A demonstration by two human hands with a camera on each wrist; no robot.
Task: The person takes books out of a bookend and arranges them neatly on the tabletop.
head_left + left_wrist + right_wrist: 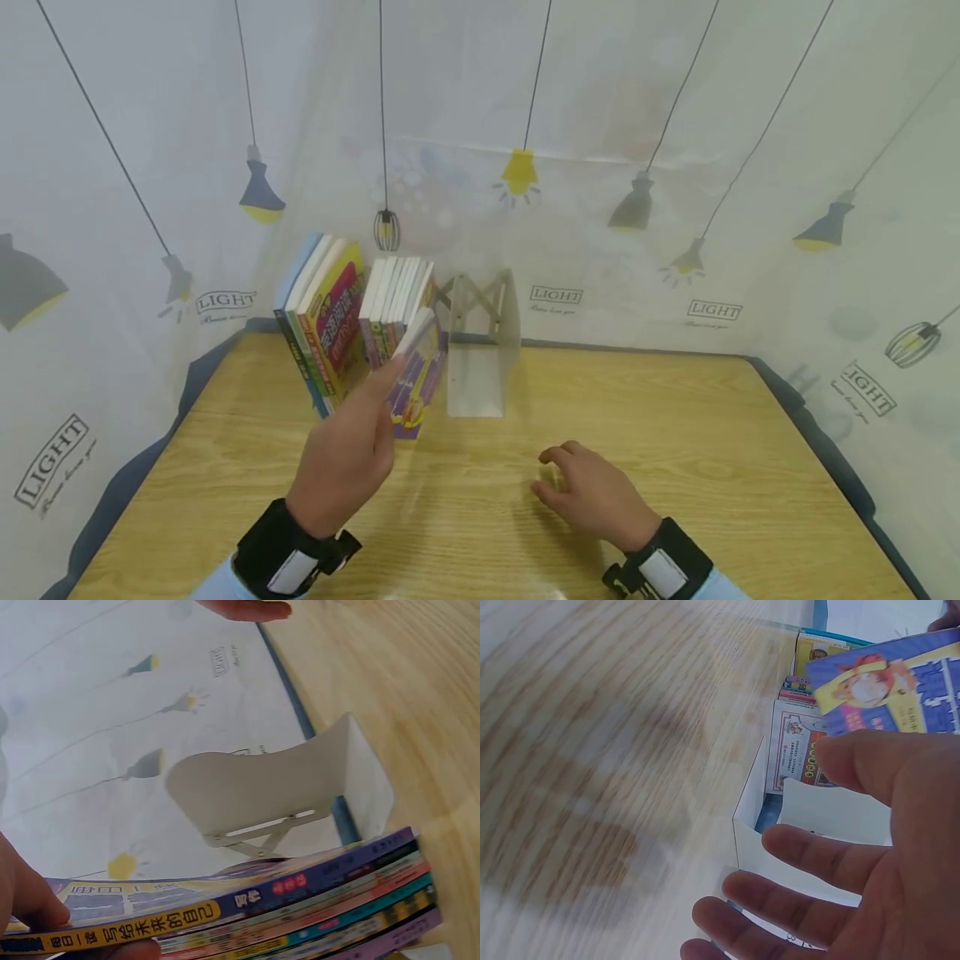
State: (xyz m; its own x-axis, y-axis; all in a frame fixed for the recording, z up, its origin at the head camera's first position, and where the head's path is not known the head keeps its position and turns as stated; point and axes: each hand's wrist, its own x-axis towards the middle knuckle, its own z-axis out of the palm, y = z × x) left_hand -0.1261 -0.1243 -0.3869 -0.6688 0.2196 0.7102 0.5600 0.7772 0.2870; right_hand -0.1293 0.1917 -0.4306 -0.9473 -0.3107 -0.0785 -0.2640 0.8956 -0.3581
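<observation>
My left hand (348, 450) pinches a thin purple book (416, 387) between thumb and fingers near its upper end. In the left wrist view, that book's yellow-and-purple spine (142, 924) lies tilted along a stack of other spines (360, 915). It stands in front of a row of smaller white-edged books (390, 292). Just right of it is a white metal bookend (478, 379) with crossed struts. My right hand (592, 496) hovers over the table's front, fingers loosely bent and holding nothing. In the right wrist view its fingers (802, 907) are spread below the bookend.
Taller books (322, 317), one with a yellow-and-red cover, lean at the left end of the row. The wooden table (660, 417) has a dark blue edge behind it. A white curtain (600, 100) printed with lamps hangs around the back and sides.
</observation>
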